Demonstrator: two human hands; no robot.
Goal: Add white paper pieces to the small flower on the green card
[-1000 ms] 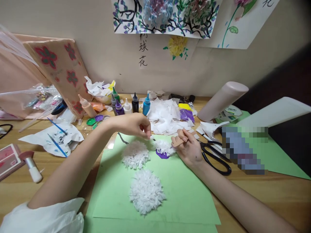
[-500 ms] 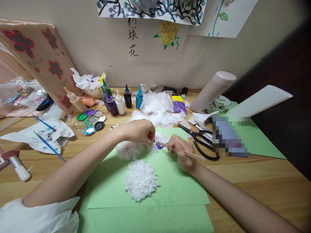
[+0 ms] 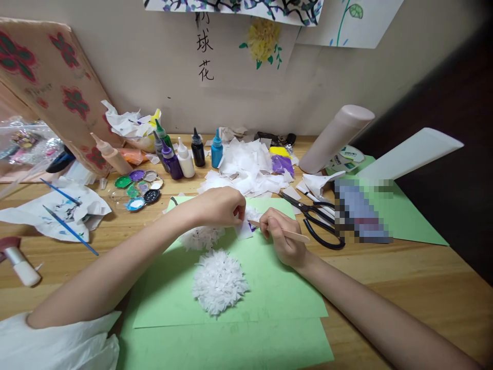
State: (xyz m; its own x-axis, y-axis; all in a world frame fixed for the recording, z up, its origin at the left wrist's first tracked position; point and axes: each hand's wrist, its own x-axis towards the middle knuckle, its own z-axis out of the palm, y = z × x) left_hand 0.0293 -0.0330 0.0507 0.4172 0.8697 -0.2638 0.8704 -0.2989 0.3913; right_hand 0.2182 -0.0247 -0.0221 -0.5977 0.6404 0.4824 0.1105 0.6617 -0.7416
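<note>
My right hand (image 3: 284, 237) is closed around a flat wooden craft stick (image 3: 296, 236), its tip pointing at my left fingers. My left hand (image 3: 228, 206) is pinched by that tip; what lies between its fingertips is too small to make out. Beneath both hands is a small white paper piece (image 3: 243, 231) with a purple patch, partly covered. A round white tissue-paper pompom flower (image 3: 220, 282) lies in front on green paper (image 3: 285, 298). A second pompom (image 3: 201, 238) sits under my left wrist, and a third (image 3: 253, 213) is partly hidden behind my hands.
Torn white tissue (image 3: 246, 164) is heaped behind my hands. Paint bottles (image 3: 172, 163) and a palette (image 3: 137, 190) stand left of it. Black-handled scissors (image 3: 314, 213) lie to the right, beside a pixelated object (image 3: 362, 210). Brushes (image 3: 69, 228) rest on stained tissue.
The view has shifted slightly, so most things sit a little further left and higher. My right hand and the stick have come slightly nearer my left fingers, hiding more of the purple patch.
</note>
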